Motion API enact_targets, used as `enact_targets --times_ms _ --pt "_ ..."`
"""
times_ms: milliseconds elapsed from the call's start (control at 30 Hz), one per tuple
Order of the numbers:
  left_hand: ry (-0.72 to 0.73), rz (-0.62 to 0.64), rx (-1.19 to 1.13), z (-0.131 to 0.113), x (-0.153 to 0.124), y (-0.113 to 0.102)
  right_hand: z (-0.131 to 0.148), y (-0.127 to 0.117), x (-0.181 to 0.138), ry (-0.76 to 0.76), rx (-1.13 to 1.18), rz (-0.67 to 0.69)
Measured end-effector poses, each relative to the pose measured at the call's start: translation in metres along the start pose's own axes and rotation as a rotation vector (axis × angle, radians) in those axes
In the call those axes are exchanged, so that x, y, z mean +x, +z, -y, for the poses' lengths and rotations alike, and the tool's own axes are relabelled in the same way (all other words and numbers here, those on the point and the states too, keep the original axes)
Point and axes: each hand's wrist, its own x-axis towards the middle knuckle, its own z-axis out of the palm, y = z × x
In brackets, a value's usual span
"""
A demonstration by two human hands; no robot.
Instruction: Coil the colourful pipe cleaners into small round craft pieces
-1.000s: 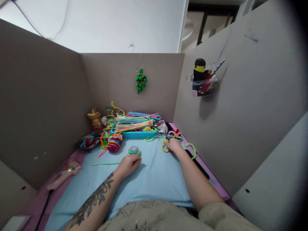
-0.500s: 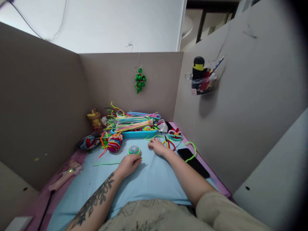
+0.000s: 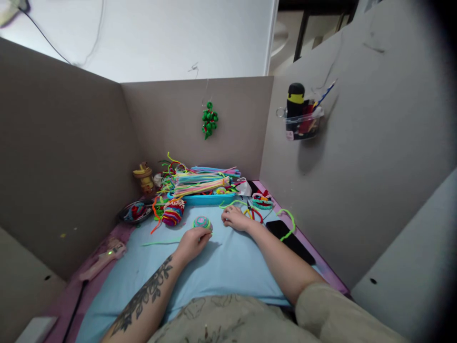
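My left hand (image 3: 193,244) is closed in a pinch just in front of a round ball of coiled pastel pipe cleaners (image 3: 202,222). A pale green pipe cleaner (image 3: 160,243) runs out leftward from under this hand, and a bit of green shows at the fingertips. On the blue cloth (image 3: 221,267), my right hand (image 3: 234,218) rests with its fingers loosely bent and slightly apart, nothing visible in them. Beside its wrist lie red-and-yellow-handled scissors (image 3: 254,215). A striped multicolour pipe-cleaner piece (image 3: 173,212) sits to the left of the ball.
Bundles of pipe cleaners (image 3: 200,183) fill a blue tray (image 3: 203,199) at the back. A black phone (image 3: 291,242) lies right, a dark bowl (image 3: 124,215) and pink glue gun (image 3: 103,261) left. Grey partitions (image 3: 232,119) enclose the table; a clear holder (image 3: 303,126) hangs right.
The whole view has shifted slightly to the right. Both hands keep nearly the same positions, the left one still pinched in front of the ball.
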Motion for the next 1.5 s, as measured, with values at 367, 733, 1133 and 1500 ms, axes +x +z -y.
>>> enact_targets --times_ms 367,733,1133,1500 --pt "-0.163 -0.33 -0.09 0.007 0.002 -0.001 0.082 -0.022 -0.024 -0.117 0.563 -0.713" --pt "-0.119 -0.21 -0.093 0.005 0.001 0.004 0.093 -0.032 -0.028 0.14 0.911 -0.873" --pt "-0.238 -0.313 -0.237 0.008 0.005 -0.002 0.098 0.001 -0.022 -0.11 0.585 -0.608" --pt "-0.162 -0.182 -0.333 0.002 0.003 0.002 0.097 0.004 -0.02 -0.029 0.621 -0.578"
